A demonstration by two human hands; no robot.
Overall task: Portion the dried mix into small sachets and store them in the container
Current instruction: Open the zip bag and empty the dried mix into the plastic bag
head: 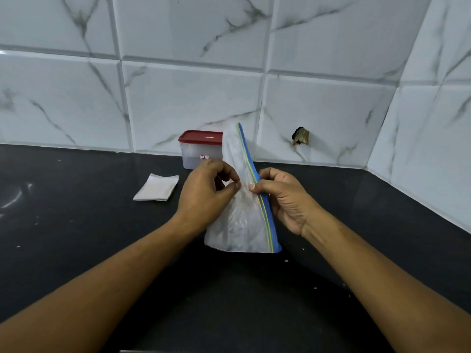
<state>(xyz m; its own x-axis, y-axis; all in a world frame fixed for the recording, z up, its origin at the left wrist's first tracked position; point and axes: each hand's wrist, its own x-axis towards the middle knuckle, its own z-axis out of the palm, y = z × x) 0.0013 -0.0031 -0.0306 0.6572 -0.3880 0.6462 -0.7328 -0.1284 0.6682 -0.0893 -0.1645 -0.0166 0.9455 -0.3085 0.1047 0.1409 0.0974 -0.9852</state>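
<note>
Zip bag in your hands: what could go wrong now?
The zip bag is held tilted, its blue zip edge running down one side, pinched by the left hand and right hand. If it opens suddenly, mix could spill on the counter. The container has its red lid on, so sachets cannot go in yet.

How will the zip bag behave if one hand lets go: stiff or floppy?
Probably floppy: the zip bag is thin, wrinkled film pinched by the left hand and right hand. Likely light: little shows inside. Its smooth plastic may slip.
</note>
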